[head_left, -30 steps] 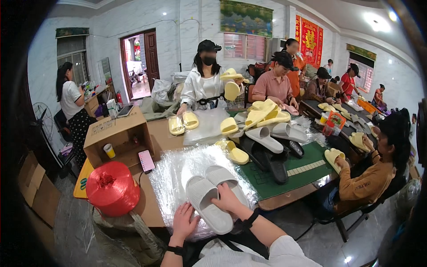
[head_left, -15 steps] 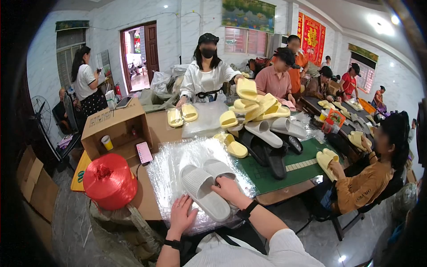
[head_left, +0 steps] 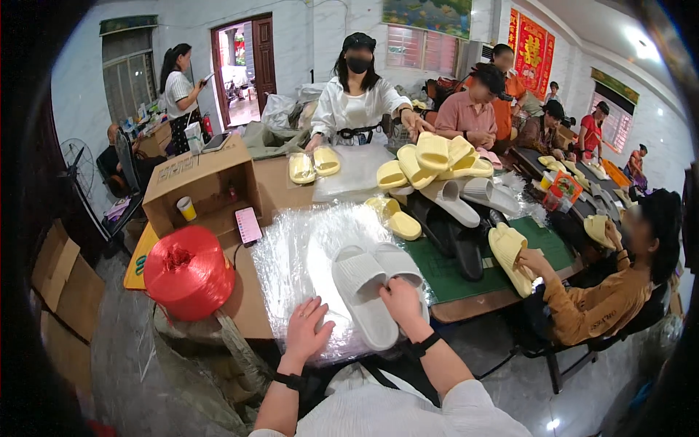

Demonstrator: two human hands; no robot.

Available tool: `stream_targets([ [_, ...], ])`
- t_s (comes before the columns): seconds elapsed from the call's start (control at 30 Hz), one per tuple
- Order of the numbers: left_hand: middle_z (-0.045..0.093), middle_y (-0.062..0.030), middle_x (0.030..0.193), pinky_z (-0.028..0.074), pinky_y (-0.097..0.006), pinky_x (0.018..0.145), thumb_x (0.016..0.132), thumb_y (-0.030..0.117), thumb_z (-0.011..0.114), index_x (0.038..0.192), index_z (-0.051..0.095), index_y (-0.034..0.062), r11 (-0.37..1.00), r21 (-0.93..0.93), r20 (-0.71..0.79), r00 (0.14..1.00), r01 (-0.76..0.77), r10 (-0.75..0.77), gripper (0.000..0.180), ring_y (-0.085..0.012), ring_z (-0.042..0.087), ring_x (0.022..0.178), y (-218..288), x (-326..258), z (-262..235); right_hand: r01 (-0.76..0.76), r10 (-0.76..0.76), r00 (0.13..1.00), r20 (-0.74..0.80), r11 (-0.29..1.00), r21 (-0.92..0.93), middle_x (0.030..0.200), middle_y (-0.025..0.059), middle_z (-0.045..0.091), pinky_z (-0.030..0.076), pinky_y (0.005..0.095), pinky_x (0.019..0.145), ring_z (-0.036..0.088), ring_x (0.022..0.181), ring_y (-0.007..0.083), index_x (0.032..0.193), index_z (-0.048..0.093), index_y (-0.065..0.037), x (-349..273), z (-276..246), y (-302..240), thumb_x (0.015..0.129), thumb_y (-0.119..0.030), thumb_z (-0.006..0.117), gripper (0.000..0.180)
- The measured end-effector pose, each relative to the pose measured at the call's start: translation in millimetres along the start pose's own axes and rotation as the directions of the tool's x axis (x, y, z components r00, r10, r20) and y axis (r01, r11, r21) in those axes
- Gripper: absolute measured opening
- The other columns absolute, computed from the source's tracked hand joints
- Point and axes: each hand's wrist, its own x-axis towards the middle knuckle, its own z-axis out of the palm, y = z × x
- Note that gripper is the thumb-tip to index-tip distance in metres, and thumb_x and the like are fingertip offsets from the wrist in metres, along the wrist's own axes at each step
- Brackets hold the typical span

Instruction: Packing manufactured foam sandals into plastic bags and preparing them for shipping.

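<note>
A pair of light grey slide slippers [head_left: 374, 313] lies side by side on a stack of clear plastic bags [head_left: 295, 255], toes pointing away from me. My right hand [head_left: 402, 304] is closed on the pair, its fingers gripping between the two slippers near the straps; the fingertips are partly hidden. To the left of the slippers, my left hand [head_left: 309, 328] rests on the plastic with fingers spread, apart from the slippers and holding nothing.
A red twine roll [head_left: 188, 273], a phone [head_left: 248, 226] and an open cardboard box [head_left: 207, 178] stand left. Beyond the green mat [head_left: 437, 280] edge rises a pile of yellow, grey and black slippers [head_left: 444, 156]. Co-workers sit right and stand opposite; one holds yellow slippers [head_left: 508, 255].
The grey slippers have shifted right with my right hand, widening the gap to my left hand. The co-worker opposite has released a yellow slipper onto the pile.
</note>
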Motion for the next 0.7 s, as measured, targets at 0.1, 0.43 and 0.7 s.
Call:
stream_targets([
  [0.1, 0.059, -0.0176, 0.137, 0.035, -0.05, 0.112, 0.084, 0.033, 0.071, 0.121, 0.068, 0.005, 1.0, 0.0, -0.001, 1.0, 0.008, -0.008, 0.046, -0.0371, 0.049, 0.132, 1.6, -2.0, -2.6, -0.003, 0.003, 1.0, 0.007, 1.0, 0.02, 0.084, 0.0196, 0.061, 0.05, 0.0521, 0.071, 0.063, 0.081, 0.0407, 0.081, 0.059, -0.001, -28.2, -14.4, 4.5, 0.089, -0.026, 0.064, 0.027],
  [0.43, 0.04, -0.0197, 0.154, 0.022, -0.053, 0.121, 0.078, 0.052, 0.075, 0.144, 0.049, 0.0069, 0.989, 0.142, 0.228, 0.974, -0.049, 0.016, 0.084, -0.0383, 0.031, 0.146, 38.6, 3.3, -24.1, -0.255, 0.379, 0.899, -0.219, 0.86, 0.442, 0.083, 0.0163, 0.068, 0.047, 0.0357, 0.067, 0.06, 0.071, 0.0245, 0.095, 0.063, 0.009, -74.0, -90.2, 32.2, 0.093, -0.012, 0.068, 0.021],
  [0.7, 0.044, -0.0147, 0.152, 0.032, -0.052, 0.115, 0.09, 0.026, 0.064, 0.138, 0.056, 0.0177, 0.973, 0.209, 0.222, 0.974, -0.095, 0.048, 0.049, -0.0372, 0.041, 0.14, 40.3, -6.4, 3.3, -0.154, 0.496, 0.847, -0.191, 0.574, 0.804, 0.082, -0.0047, 0.057, 0.031, 0.0219, 0.058, 0.041, 0.068, 0.0024, 0.099, 0.063, 0.006, -69.8, -103.3, 73.4, 0.102, -0.018, 0.059, 0.024],
])
